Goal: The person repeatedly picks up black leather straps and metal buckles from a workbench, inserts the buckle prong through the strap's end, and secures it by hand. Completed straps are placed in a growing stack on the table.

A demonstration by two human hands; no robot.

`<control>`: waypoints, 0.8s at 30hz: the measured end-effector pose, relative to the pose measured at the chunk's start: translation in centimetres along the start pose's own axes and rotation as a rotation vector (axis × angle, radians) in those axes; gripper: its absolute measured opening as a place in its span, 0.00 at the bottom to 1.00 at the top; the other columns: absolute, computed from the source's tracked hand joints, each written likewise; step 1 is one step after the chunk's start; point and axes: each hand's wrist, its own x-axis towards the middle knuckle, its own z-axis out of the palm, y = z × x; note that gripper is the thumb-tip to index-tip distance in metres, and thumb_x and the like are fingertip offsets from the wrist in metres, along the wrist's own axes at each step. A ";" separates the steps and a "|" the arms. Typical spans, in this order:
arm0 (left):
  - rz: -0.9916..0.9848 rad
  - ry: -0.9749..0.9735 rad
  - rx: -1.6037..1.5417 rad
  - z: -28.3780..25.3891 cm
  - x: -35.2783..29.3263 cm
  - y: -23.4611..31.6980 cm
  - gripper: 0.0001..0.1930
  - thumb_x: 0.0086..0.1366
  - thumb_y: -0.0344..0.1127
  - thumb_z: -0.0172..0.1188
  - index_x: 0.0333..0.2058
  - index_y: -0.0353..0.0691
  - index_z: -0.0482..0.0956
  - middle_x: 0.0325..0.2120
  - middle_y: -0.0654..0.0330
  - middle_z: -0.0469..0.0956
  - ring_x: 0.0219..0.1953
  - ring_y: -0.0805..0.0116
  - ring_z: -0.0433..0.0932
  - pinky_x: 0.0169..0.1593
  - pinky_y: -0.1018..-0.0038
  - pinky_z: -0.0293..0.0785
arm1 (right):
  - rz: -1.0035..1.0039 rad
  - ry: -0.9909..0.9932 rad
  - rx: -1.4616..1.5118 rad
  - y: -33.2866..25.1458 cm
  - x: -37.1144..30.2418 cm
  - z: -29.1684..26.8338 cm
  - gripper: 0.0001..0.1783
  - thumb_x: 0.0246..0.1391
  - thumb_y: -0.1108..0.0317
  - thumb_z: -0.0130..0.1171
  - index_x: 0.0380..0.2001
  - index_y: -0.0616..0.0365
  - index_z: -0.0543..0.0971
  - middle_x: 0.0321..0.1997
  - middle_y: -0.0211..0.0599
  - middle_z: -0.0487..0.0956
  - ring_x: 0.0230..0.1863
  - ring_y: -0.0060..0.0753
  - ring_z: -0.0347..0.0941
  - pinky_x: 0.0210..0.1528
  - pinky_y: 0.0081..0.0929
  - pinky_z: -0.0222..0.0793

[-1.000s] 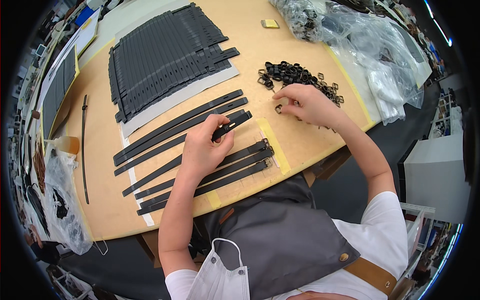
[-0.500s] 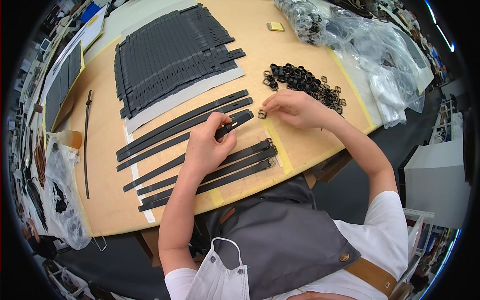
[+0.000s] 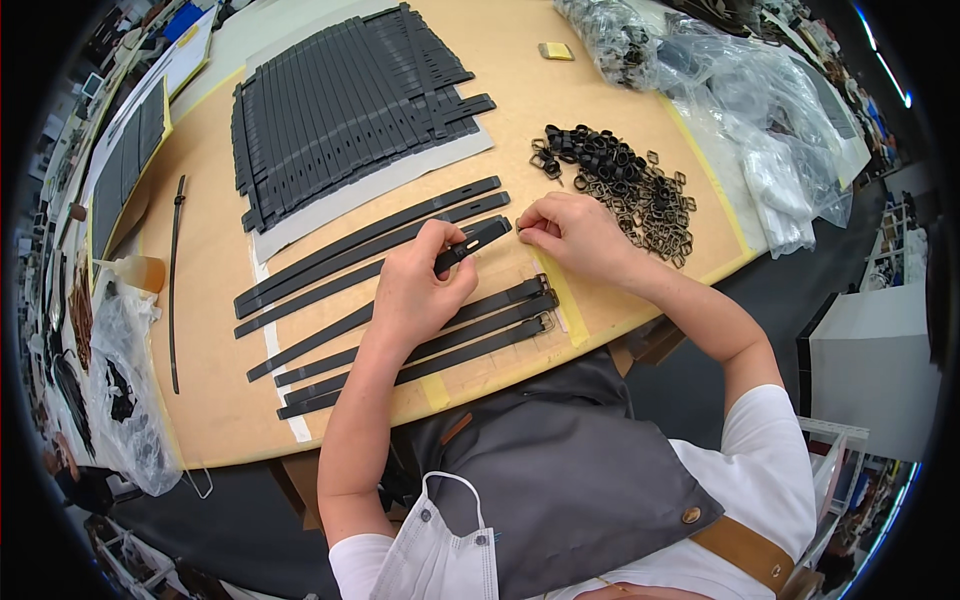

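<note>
Narrow black strap (image 3: pixel 490 233), slotted near one end, stretching diagonally over the table (image 3: pixel 210 250)

This is a workshop for straps: black straps (image 3: pixel 345 120) lie massed toward the worktop's (image 3: pixel 615 295) far edge, loose buckles (image 3: pixel 660 218) are heaped near its right edge, a bottle (image 3: pixel 148 272) sits by the left, and an apron (image 3: pixel 570 480) shows at the near edge.
</note>
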 end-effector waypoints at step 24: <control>-0.038 -0.129 -0.021 -1.2 -0.4 0.6 0.12 0.60 0.32 0.73 0.40 0.34 0.83 0.22 0.64 0.77 0.23 0.80 0.70 0.28 0.79 0.68 | 0.126 -0.863 0.843 0.4 5.1 -2.9 0.10 0.69 0.60 0.63 0.43 0.51 0.74 0.38 0.19 0.76 0.38 0.16 0.76 0.40 0.19 0.71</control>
